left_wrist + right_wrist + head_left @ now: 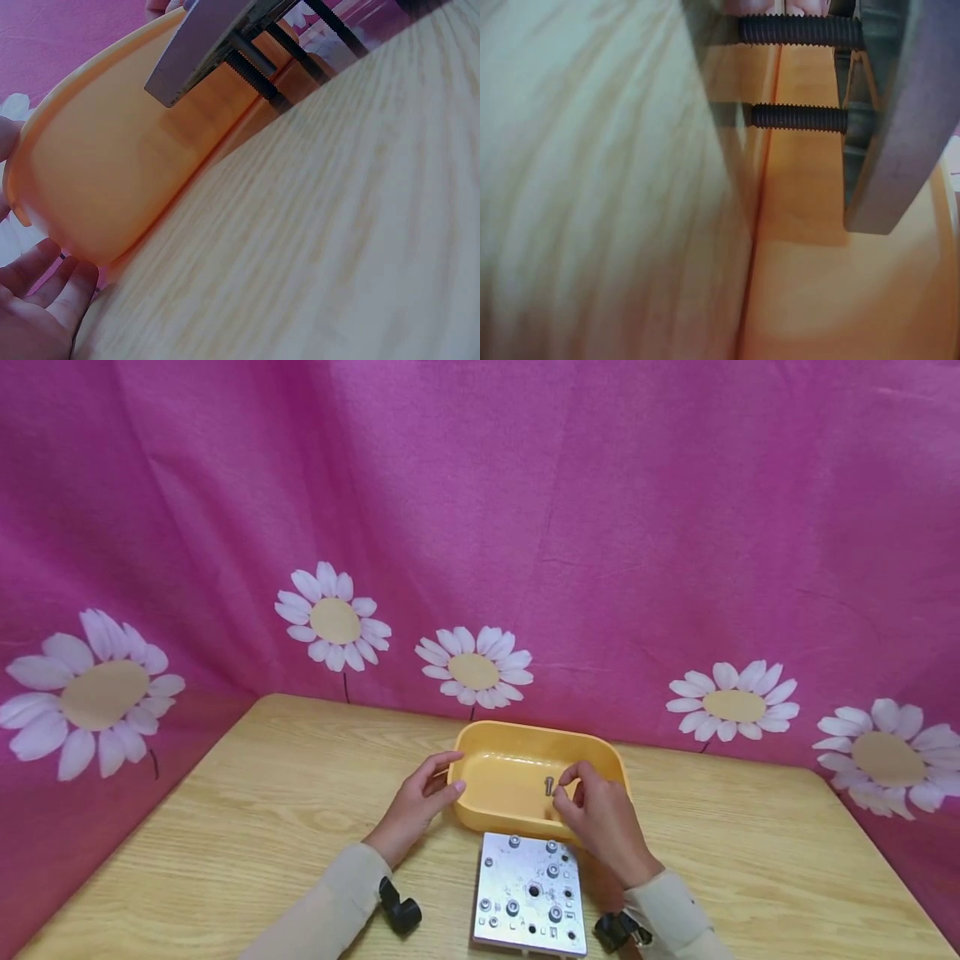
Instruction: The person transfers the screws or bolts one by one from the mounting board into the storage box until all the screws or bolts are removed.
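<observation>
A yellow plastic tray [517, 814] stands on the table. My left hand [420, 802] grips its left end, thumb at the rim and fingers round the outside. In the left wrist view, fingertips [79, 285] touch the tray's lower outer wall. Over the tray's right part, my right hand [600, 814] pinches a small metal bolt [549, 786] between thumb and forefinger tips. The bolt stands nearly upright, head at the top. Before the tray, a silver metal plate [504, 885] carries several socket-head bolts and open holes. The right wrist view leaves most of the right hand out.
Black threaded legs [802, 118] hold the metal plate above the wooden table [300, 793]. The plate's far edge is close to the tray's front wall. A pink curtain [600, 527] with daisies hangs behind the table.
</observation>
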Tool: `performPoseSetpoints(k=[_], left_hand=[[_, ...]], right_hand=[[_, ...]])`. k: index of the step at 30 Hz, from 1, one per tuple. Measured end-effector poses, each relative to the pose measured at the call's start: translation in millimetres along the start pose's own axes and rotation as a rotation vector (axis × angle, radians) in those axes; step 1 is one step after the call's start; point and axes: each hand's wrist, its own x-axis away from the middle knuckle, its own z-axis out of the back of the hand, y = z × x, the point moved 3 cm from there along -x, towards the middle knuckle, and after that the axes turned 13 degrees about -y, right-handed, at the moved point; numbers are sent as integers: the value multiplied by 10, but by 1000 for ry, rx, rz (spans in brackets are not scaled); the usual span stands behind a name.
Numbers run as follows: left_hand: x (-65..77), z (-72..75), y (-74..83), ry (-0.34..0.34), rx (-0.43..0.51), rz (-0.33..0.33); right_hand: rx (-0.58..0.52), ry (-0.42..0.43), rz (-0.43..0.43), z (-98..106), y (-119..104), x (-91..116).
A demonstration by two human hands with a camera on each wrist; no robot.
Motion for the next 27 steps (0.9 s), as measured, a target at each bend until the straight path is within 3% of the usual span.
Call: performPoseSetpoints(k=[14,22,27], left_hand=[[3,-7,-6,-8,10,-4],[-4,-4,-18,-11,26,-6],[4,-1,-11,-5,21,0]], right_hand=[[-14,-21,2,27,13,6],[-67,-73,8,162,-78,26],[-114,-168,7,218,-222,91]])
